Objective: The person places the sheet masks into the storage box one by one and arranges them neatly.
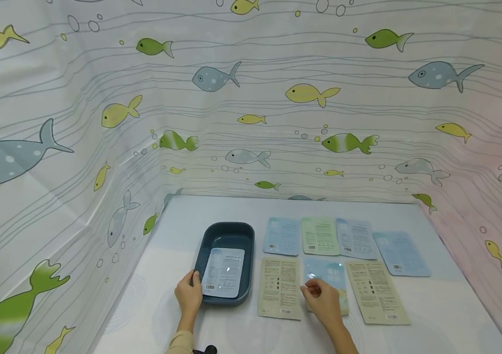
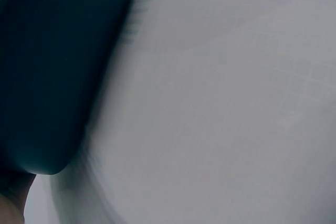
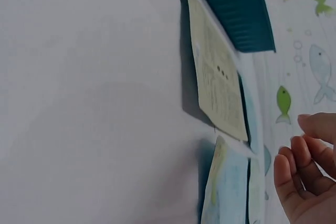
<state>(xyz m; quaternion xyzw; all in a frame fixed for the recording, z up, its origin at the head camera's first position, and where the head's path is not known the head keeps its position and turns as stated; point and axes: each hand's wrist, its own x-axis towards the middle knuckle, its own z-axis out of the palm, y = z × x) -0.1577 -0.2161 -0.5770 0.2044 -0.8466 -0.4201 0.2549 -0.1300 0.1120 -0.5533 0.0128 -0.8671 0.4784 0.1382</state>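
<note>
My left hand grips the left rim of a dark blue-green plastic basin; in the left wrist view only a bit of that hand shows below the basin. A pale blue flat sachet, printed with small text and a barcode, lies inside the basin. Over a light blue sachet in the front row hovers my right hand, its fingers loosely curled and holding nothing. The right wrist view shows that hand apart from the sachets.
Beige sachets lie on either side of the light blue one, a left and a right. Behind are a blue, a green, a pale blue and a tilted blue sachet. A fish-print curtain surrounds the table.
</note>
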